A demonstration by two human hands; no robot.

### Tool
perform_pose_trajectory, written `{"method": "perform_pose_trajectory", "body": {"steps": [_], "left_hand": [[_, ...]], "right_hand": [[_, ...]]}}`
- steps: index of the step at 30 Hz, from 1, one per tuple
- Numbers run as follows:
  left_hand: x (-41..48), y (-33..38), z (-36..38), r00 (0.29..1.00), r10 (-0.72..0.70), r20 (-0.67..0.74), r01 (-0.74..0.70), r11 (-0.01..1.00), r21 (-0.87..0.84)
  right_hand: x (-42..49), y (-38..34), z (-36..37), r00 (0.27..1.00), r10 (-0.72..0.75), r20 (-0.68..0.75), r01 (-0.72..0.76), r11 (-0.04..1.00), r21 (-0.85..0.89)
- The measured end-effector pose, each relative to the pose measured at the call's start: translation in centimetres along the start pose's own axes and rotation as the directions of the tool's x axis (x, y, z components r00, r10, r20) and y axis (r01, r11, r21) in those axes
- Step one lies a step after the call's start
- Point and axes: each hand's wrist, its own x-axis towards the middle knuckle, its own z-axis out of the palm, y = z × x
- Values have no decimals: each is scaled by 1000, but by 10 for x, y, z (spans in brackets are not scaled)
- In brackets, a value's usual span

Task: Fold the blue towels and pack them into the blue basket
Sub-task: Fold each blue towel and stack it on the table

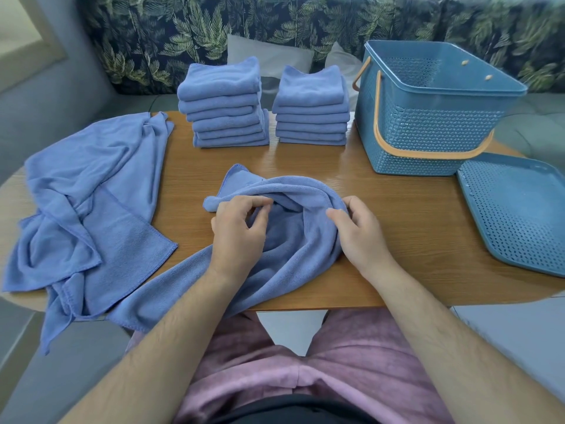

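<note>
From the head camera, the work looks a good part done, but the packing is not begun. Two stacks of folded towels, the left stack (224, 105) and the right stack (312, 108), stand side by side at the far edge of the table (397, 228). The blue basket (428, 133) stands at the far right corner, and what shows of its inside holds no towel.

One crumpled towel (290, 249) lies at the middle of the near edge, partly hanging over it. The left hand (238, 231) pinches a fold of it with curled fingers, and the right hand (360, 237) grasps its right side.

A heap of unfolded towels (91, 194) waits at the left edge, so I judge that several folds remain.

The basket lid (519, 215) lies off at the right edge. Nothing blocks the basket's open top.
</note>
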Motion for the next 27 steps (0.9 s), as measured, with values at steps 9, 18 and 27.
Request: {"method": "perform_pose_trajectory", "body": {"steps": [9,18,27], "left_hand": [[12,15,-18,917,-319,239,368,908,-199],[62,48,-89,809,-416,416,588,575,-569],[129,109,-141,948,-319,18,255,721,-644]], "right_hand": [[3,-4,-11,998,26,63,-33,994,106],[15,-69,-45,975,-2,-222,87,925,369],[33,-162,-78,945,-21,-325,89,976,197]]}}
